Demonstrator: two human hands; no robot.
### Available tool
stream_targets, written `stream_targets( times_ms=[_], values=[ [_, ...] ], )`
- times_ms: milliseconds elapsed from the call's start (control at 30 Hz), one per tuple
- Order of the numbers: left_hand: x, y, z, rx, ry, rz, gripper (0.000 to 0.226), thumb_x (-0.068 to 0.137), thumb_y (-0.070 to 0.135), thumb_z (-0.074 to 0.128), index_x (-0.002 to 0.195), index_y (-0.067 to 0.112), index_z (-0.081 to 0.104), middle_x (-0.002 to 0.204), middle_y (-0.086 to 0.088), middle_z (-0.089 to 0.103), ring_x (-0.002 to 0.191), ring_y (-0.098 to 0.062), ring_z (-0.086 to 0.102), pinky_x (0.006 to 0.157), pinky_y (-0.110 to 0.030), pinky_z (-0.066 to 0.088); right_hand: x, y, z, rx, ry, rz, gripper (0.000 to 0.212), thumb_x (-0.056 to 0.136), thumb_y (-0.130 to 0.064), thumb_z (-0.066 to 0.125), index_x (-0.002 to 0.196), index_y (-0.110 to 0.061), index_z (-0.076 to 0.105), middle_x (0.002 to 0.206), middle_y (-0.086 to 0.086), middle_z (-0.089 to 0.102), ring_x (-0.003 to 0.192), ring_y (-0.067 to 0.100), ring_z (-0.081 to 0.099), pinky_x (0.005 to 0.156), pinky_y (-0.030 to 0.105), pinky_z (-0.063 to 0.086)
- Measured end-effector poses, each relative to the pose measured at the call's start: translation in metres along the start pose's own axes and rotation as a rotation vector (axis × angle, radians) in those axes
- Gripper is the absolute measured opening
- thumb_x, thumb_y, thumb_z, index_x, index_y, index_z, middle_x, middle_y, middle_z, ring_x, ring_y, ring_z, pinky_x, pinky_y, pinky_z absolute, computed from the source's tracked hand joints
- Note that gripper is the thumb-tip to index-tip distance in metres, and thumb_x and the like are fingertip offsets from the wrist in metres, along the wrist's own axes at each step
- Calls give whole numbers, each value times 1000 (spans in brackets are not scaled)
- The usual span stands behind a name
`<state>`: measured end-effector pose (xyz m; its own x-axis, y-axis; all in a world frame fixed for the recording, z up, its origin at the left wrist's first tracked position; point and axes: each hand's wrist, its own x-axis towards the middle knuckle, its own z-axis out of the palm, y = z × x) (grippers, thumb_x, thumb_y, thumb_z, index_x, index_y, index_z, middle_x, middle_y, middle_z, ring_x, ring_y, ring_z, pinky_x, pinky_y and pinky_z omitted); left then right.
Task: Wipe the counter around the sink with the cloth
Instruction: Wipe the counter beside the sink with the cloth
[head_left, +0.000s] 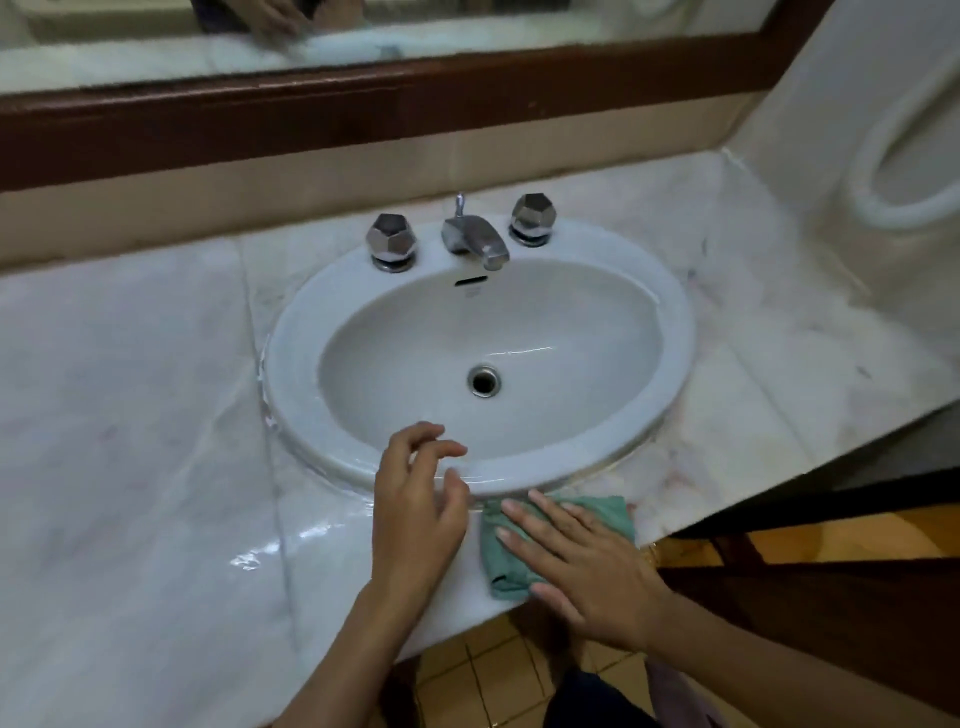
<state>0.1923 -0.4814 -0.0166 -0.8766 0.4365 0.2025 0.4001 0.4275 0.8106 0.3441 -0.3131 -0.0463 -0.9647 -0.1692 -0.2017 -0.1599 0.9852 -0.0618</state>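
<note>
A green cloth (602, 512) lies folded on the marble counter (130, 441) at its front edge, just below the rim of the white oval sink (675, 332). My right hand (582, 566) lies flat on the cloth with straight, spread fingers and covers most of it. My left hand (415, 514) hovers over the sink's front rim, fingers loosely curled, holding nothing. Wet streaks shine on the counter left of my left hand.
A chrome faucet (475, 239) with two faceted knobs (392, 241) (532, 218) stands at the back of the sink. A mirror with a brown frame (363, 104) runs along the wall. The counter ends at a wall on the right. Yellow floor tiles (498, 670) lie below.
</note>
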Motion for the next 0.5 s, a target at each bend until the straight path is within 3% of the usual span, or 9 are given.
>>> stream_targets(
  times_ms=[67, 167, 233, 333, 400, 500],
  values=[
    [4, 21, 30, 17, -18, 22, 20, 83, 15, 52, 96, 19, 66, 115, 8, 52, 112, -4, 50, 94, -11, 35, -36, 46, 7, 43, 32, 104, 56, 102, -48, 23, 153, -25, 18, 161, -1, 14, 148, 24, 10, 111, 42, 20],
    [22, 50, 80, 51, -31, 5, 22, 81, 15, 51, 96, 19, 66, 112, 9, 54, 107, -6, 50, 87, -25, 43, -69, 117, 11, 103, 56, 240, 54, 102, -44, 25, 152, -25, 22, 161, -1, 15, 148, 23, 10, 112, 42, 23],
    [37, 72, 121, 74, -71, -1, 24, 81, 16, 50, 99, 19, 66, 113, 9, 54, 106, -9, 51, 82, -30, 45, -79, 165, 11, 119, 53, 363, 57, 100, -46, 20, 153, -27, 15, 162, -4, 6, 149, 20, 3, 115, 43, 22],
    [61, 98, 178, 144, -163, -25, 34, 79, 22, 48, 108, 18, 64, 124, 4, 53, 116, -15, 49, 94, -30, 41, -76, 228, 9, 176, 90, 596, 61, 96, -53, 5, 152, -31, -6, 160, -8, -14, 147, 15, -15, 119, 39, 5],
    [79, 114, 211, 192, -215, -61, 42, 80, 26, 46, 119, 17, 60, 137, 0, 48, 124, -19, 46, 100, -33, 38, -66, 266, 5, 204, 124, 696, 62, 96, -52, 4, 153, -28, -5, 160, -6, -13, 147, 17, -15, 117, 37, 0],
    [101, 126, 245, 260, -291, -90, 49, 91, 33, 44, 138, 19, 44, 153, 0, 31, 134, -21, 36, 105, -37, 32, -39, 320, -2, 238, 160, 760, 60, 99, -49, 9, 154, -25, 2, 162, -3, -5, 148, 19, -9, 118, 41, 4]
  ],
)
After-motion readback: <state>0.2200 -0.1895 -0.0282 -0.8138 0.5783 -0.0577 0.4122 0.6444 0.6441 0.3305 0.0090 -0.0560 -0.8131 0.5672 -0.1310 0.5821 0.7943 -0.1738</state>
